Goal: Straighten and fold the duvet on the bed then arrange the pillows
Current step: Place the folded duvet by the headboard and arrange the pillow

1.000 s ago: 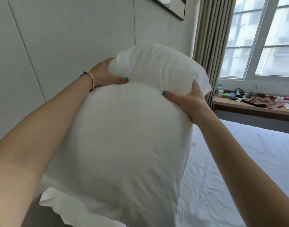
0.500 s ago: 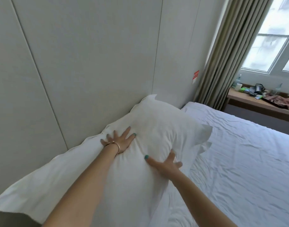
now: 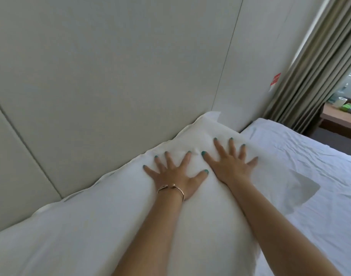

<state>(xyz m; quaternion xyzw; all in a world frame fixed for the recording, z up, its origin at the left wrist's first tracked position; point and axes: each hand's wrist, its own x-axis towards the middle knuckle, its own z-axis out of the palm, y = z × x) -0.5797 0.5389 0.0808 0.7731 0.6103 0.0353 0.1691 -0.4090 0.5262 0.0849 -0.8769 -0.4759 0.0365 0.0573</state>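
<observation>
Fingers straight and fanned wide, both hands press flat on the pillow (image 3: 190, 226) and grip nothing — each palm down, teal-painted nails showing. The left hand (image 3: 173, 173) sits just left of centre of the frame with a thin gold bracelet (image 3: 171, 189) at its wrist; the right hand (image 3: 229, 163) lies just beside it, a little higher and to the right, the two thumbs close but apart. The white pillow lies along the padded grey wall panel (image 3: 111, 66), its far edge touching the panel, its long axis running from the lower left of the frame up toward the centre right, where one corner points at the seam between panels. Its right end rests on the wrinkled white sheet of the bed (image 3: 309, 186), which fills the right of the frame. In the upper right hangs a beige curtain (image 3: 313, 66), with a small red sticker (image 3: 275, 78) on the wall beside it and a wooden desk (image 3: 337, 114) with small items at the far right edge. Compared with half a second earlier, the hands have slid up the pillow toward the wall and closer together, the right hand now flat with all fingers spread; a second ago the pillow was held upright in the air, gripped at its top by both hands.
</observation>
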